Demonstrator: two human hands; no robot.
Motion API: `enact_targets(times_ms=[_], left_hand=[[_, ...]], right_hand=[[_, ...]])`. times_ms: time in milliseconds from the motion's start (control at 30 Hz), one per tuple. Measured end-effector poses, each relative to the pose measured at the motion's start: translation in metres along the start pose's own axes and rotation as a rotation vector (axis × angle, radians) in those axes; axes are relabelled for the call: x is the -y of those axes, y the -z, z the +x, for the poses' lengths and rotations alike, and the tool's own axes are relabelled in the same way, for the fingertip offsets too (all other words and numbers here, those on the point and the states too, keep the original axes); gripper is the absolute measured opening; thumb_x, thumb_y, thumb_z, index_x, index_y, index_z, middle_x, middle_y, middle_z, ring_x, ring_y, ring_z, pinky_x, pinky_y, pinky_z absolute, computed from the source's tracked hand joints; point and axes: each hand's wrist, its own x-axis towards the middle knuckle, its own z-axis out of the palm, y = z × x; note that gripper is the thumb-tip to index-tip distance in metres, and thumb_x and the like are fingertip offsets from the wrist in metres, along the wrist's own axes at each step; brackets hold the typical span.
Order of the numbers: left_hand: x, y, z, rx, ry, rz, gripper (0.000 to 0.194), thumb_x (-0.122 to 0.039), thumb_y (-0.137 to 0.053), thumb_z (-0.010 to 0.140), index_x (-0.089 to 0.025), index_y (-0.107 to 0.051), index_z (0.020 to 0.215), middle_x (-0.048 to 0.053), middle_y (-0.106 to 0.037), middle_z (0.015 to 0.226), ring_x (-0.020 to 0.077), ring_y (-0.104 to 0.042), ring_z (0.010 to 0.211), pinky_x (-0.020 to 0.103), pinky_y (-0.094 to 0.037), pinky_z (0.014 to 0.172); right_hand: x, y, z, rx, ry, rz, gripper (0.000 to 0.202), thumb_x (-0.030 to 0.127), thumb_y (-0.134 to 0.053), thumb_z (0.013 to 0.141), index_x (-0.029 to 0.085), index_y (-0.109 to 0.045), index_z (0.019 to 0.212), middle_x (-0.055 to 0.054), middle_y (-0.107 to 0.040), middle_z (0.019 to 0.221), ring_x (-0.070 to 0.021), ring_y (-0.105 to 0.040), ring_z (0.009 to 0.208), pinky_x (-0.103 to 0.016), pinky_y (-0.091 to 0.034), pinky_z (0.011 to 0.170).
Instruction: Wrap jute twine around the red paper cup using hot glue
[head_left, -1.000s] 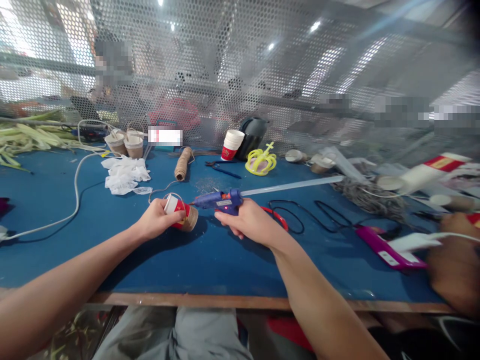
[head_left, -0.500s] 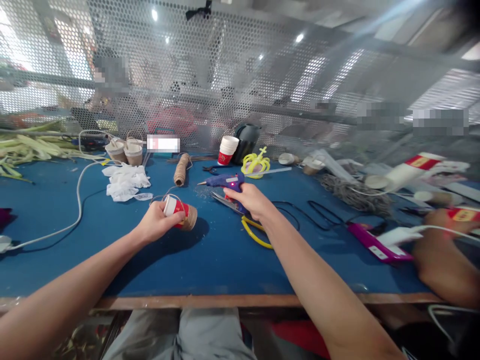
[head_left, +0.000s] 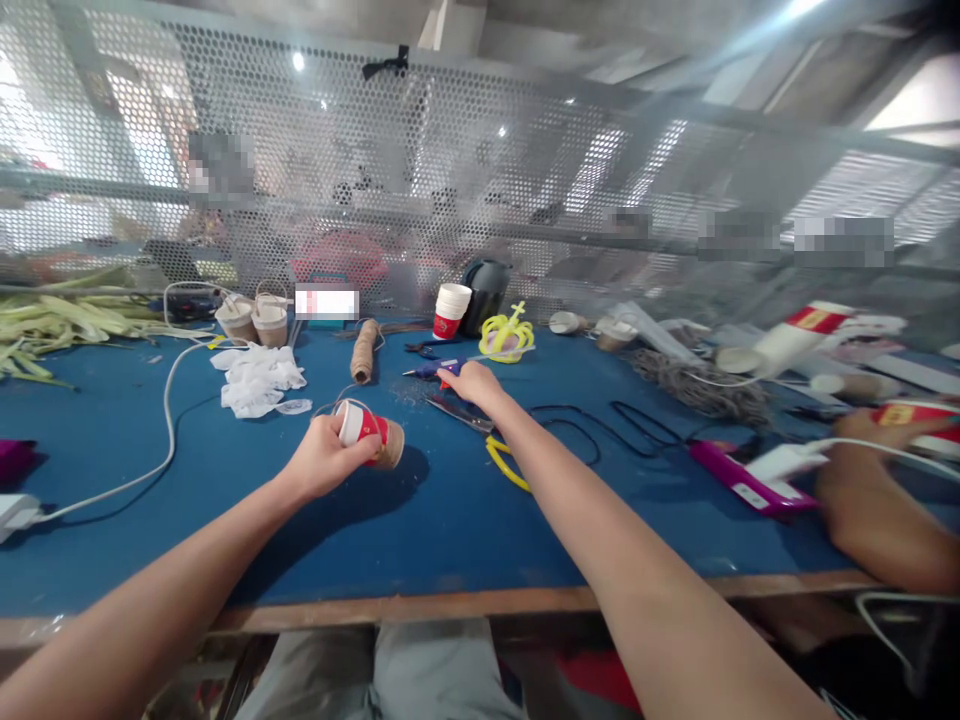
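My left hand [head_left: 330,457] grips a red and white paper cup [head_left: 360,427], tilted on its side, with twine wound round its lower end. Farther off, my right hand [head_left: 474,384] is closed on a blue glue gun [head_left: 435,369] whose tip points left, low over the table. Scissors with yellow handles [head_left: 501,462] lie just in front of the right hand. A roll of twine [head_left: 365,352] rests between and beyond the hands. Behind the glue gun stand stacked paper cups [head_left: 451,311] and a yellow crown-shaped piece [head_left: 507,336].
White gloves [head_left: 259,380] and two wrapped cups [head_left: 268,322] are at the left. A purple power strip [head_left: 750,480] and a grey twine heap [head_left: 701,385] lie right. Another person's hand [head_left: 862,460] holds a cup there. A perforated screen [head_left: 375,150] stands behind.
My right hand has moved away from me and slightly left with the glue gun, which now sits lower. The left hand still holds the cup. The view has shifted slightly.
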Motion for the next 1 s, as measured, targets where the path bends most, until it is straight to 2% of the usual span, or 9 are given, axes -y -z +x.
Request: enact_targets(times_ms=[100, 167, 233, 300, 333, 467, 567, 733, 1000], left_hand=[[0.000, 0.000, 0.000, 0.017, -0.002, 0.014, 0.022, -0.032, -0.058, 0.063, -0.012, -0.053, 0.054, -0.004, -0.044, 0.049, 0.0069, -0.036, 0.045, 0.019, -0.031, 0.045], [0.001, 0.000, -0.001, 0.025, -0.012, 0.023, 0.021, -0.031, -0.058, 0.063, -0.012, -0.053, 0.055, -0.004, -0.044, 0.049, 0.0069, -0.037, 0.046, 0.019, -0.031, 0.045], [0.000, -0.001, -0.002, 0.034, -0.025, 0.036, 0.020, -0.030, -0.058, 0.063, -0.012, -0.052, 0.054, -0.004, -0.043, 0.048, 0.0066, -0.036, 0.045, 0.019, -0.030, 0.044], [0.000, -0.002, -0.003, 0.049, -0.030, 0.048, 0.019, -0.028, -0.058, 0.063, -0.013, -0.051, 0.053, -0.005, -0.043, 0.047, 0.0060, -0.036, 0.044, 0.019, -0.029, 0.043], [0.000, -0.002, -0.003, 0.058, -0.031, 0.050, 0.019, -0.028, -0.058, 0.063, -0.013, -0.051, 0.053, -0.005, -0.043, 0.047, 0.0058, -0.035, 0.043, 0.018, -0.029, 0.043], [-0.003, -0.002, -0.005, 0.084, -0.031, 0.002, 0.019, -0.028, -0.060, 0.063, -0.012, -0.053, 0.055, -0.004, -0.046, 0.048, 0.0055, -0.037, 0.043, 0.018, -0.030, 0.042], [-0.004, -0.001, -0.005, 0.096, -0.008, -0.119, 0.020, -0.031, -0.062, 0.063, -0.011, -0.056, 0.060, -0.003, -0.052, 0.052, 0.0065, -0.042, 0.046, 0.019, -0.034, 0.046], [-0.003, 0.000, -0.003, 0.099, 0.124, -0.311, 0.024, -0.033, -0.065, 0.061, -0.010, -0.060, 0.065, -0.001, -0.057, 0.054, 0.0085, -0.048, 0.049, 0.021, -0.038, 0.052], [-0.006, -0.001, -0.008, 0.135, 0.171, -0.338, 0.023, -0.033, -0.065, 0.060, -0.011, -0.061, 0.066, -0.002, -0.057, 0.055, 0.0069, -0.046, 0.048, 0.019, -0.036, 0.050]], right_hand=[[0.017, 0.005, -0.016, -0.020, 0.082, -0.034, 0.021, 0.030, -0.062, 0.069, 0.010, -0.060, 0.066, -0.020, -0.061, 0.088, -0.0268, -0.053, 0.097, -0.030, -0.039, 0.073], [0.032, 0.007, -0.036, 0.051, 0.186, -0.014, 0.026, 0.037, -0.059, 0.071, 0.011, -0.062, 0.072, -0.015, -0.062, 0.089, -0.0236, -0.054, 0.092, -0.029, -0.038, 0.075], [0.047, 0.008, -0.059, 0.203, 0.324, 0.053, 0.030, 0.044, -0.054, 0.072, 0.016, -0.063, 0.076, -0.005, -0.064, 0.079, -0.0164, -0.057, 0.079, -0.025, -0.041, 0.069], [0.059, 0.008, -0.081, 0.498, 0.564, 0.261, 0.030, 0.042, -0.052, 0.074, 0.015, -0.062, 0.084, -0.003, -0.063, 0.080, -0.0136, -0.056, 0.074, -0.024, -0.042, 0.067], [0.063, 0.008, -0.089, 0.536, 0.609, 0.298, 0.028, 0.039, -0.056, 0.072, 0.014, -0.060, 0.084, -0.003, -0.062, 0.079, -0.0127, -0.055, 0.072, -0.024, -0.042, 0.066], [0.065, 0.008, -0.106, 0.500, 0.606, 0.407, 0.016, 0.029, -0.058, 0.069, 0.013, -0.056, 0.072, -0.002, -0.057, 0.073, -0.0105, -0.051, 0.064, -0.024, -0.041, 0.062], [0.057, 0.011, -0.110, 0.462, 0.536, 0.528, 0.016, 0.030, -0.057, 0.070, 0.014, -0.054, 0.072, -0.001, -0.055, 0.072, -0.0099, -0.049, 0.063, -0.024, -0.041, 0.060], [0.046, 0.012, -0.116, 0.313, 0.477, 0.672, 0.021, 0.034, -0.060, 0.068, 0.015, -0.052, 0.072, 0.000, -0.054, 0.071, -0.0094, -0.048, 0.063, -0.025, -0.041, 0.063], [0.041, 0.007, -0.118, 0.240, 0.496, 0.632, 0.022, 0.037, -0.057, 0.071, 0.016, -0.051, 0.070, 0.001, -0.053, 0.068, -0.0093, -0.047, 0.061, -0.024, -0.040, 0.061]])
